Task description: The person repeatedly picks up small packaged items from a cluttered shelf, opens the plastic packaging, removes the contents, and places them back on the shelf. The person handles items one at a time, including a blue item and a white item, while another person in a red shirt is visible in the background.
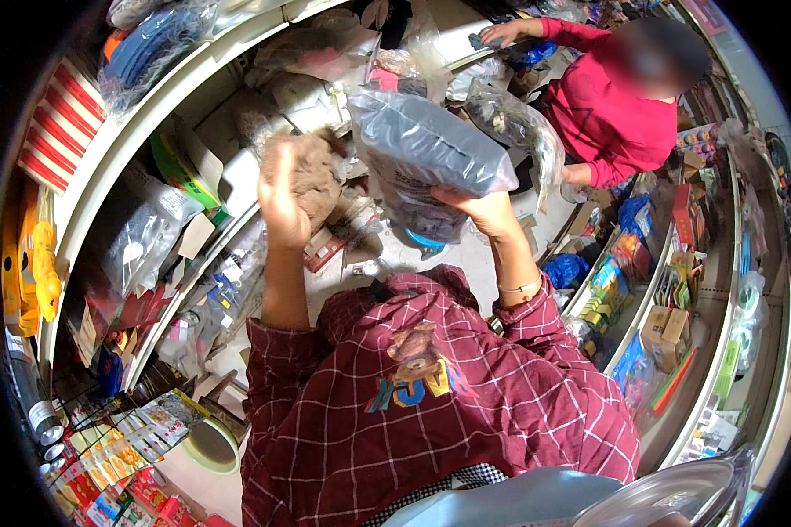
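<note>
My right hand (484, 207) holds the lower right side of dark, folded goods in clear plastic bags (435, 141), its fingers partly hidden by them. My left hand (283, 197) is raised to the left of the bags, blurred, with its fingers up and nothing seen in it. Just behind the left hand shows a brown fuzzy bundle (320, 174); whether the two touch, I cannot tell. Below the bags a blue round object (425, 240) is partly visible on the floor, and a red box (323, 250) lies to its left.
Shelves with bagged goods (148, 224) curve along the left. Shelves with small packages (666, 336) stand on the right. A co-worker (613, 118) in a red top is at the upper right, one hand on a shelf, the other by a clear bag (517, 125). A round tub (214, 444) stands lower left.
</note>
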Tool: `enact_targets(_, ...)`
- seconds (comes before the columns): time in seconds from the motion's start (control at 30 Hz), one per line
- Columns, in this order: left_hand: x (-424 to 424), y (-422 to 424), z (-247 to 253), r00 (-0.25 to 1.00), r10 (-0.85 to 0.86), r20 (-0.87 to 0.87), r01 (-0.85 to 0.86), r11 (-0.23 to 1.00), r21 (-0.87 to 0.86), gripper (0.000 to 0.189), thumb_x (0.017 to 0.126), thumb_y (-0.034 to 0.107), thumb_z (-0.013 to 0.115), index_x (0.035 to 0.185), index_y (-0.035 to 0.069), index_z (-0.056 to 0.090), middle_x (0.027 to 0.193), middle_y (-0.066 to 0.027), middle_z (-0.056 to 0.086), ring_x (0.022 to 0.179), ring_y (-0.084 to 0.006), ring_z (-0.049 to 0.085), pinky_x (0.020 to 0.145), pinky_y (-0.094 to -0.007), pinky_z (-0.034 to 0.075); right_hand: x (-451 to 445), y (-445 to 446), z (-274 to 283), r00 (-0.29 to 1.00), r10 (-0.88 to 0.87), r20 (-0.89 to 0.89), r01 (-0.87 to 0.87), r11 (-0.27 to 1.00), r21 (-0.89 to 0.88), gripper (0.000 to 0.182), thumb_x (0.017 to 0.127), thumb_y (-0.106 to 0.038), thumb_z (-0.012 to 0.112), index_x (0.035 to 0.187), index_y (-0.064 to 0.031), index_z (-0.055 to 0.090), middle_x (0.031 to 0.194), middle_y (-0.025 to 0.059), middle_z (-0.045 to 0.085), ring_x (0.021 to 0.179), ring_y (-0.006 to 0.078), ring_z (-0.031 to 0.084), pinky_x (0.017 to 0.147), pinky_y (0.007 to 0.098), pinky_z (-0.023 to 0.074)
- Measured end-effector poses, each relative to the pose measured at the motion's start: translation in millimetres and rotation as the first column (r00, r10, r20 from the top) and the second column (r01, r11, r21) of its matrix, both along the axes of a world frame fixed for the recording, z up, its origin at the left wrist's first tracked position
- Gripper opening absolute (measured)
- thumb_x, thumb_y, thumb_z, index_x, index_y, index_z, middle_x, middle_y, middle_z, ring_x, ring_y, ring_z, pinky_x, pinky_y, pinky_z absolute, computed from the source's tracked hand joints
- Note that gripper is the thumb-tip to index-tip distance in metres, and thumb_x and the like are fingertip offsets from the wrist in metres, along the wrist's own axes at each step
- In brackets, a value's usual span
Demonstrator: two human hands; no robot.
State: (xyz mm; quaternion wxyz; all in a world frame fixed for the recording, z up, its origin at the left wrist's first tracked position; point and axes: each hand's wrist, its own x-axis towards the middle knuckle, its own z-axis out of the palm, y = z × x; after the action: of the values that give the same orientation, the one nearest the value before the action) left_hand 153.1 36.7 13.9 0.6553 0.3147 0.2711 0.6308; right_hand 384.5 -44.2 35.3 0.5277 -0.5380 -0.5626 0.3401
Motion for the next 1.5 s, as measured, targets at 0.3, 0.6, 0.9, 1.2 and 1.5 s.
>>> enact_targets(0.3,41,-43,64,0.291,0.745,-0.6,0.26,0.542,0.799,0.05,0.054,0.017,0.069,0.103,0.022,0.062,0.106,-0.0049,0.054,0.089,-0.0271,0.05,0.077,-0.0367,0.045,-5,-12,-4,0.986,0.098,-0.135,-0.078,0.986,0.15,0.064,0.066,-0.013,0.073,0.122,0.0018,0.046,0.122,0.008,0.051,0.112,0.0191,0.047,0.097,0.0322,0.0344)
enact_targets(0.6,21,4,42,0.686,0.574,-0.446,-0.173,0.725,0.667,0.032,0.084,0.019,0.052,0.111,0.001,0.054,0.114,-0.0142,0.045,0.105,-0.0286,0.046,0.09,-0.0359,0.038,-7,2,3,0.699,-0.11,-0.706,0.017,0.99,-0.137,0.043,0.084,-0.024,0.06,0.118,-0.0004,0.047,0.111,0.0072,0.055,0.097,0.0166,0.053,0.086,0.0311,0.0421)
enact_targets(0.9,92,-74,64,0.293,0.64,-0.71,0.577,0.473,0.665,0.029,0.061,0.033,0.067,0.082,0.017,0.057,0.086,-0.0023,0.048,0.082,-0.0213,0.047,0.068,-0.0354,0.035,14,44,-46,0.308,0.258,-0.915,-0.339,0.929,0.148,0.036,0.091,-0.035,0.046,0.107,-0.0043,0.055,0.101,0.0077,0.059,0.087,0.0162,0.059,0.074,0.028,0.0503)
enact_targets(1.2,12,-48,-97,0.501,0.343,-0.795,0.162,0.865,0.475,0.011,0.074,0.013,0.056,0.075,0.002,0.058,0.075,-0.0127,0.05,0.069,-0.0304,0.052,0.057,-0.0385,0.041,46,42,33,0.475,0.038,-0.879,-0.027,0.999,0.028,0.054,0.089,-0.049,0.041,0.118,-0.0042,0.048,0.111,0.0084,0.056,0.098,0.0213,0.055,0.088,0.0336,0.0428)
enact_targets(1.5,36,-63,10,0.849,0.45,-0.279,-0.398,0.89,0.224,0.041,0.091,0.016,0.041,0.125,-0.003,0.031,0.114,-0.0159,0.048,0.104,-0.0213,0.048,0.09,-0.0325,0.038,16,43,25,0.397,-0.094,-0.913,0.224,0.975,-0.003,0.06,0.09,-0.052,0.032,0.124,-0.005,0.044,0.12,0.0116,0.05,0.105,0.0265,0.051,0.091,0.039,0.0417)
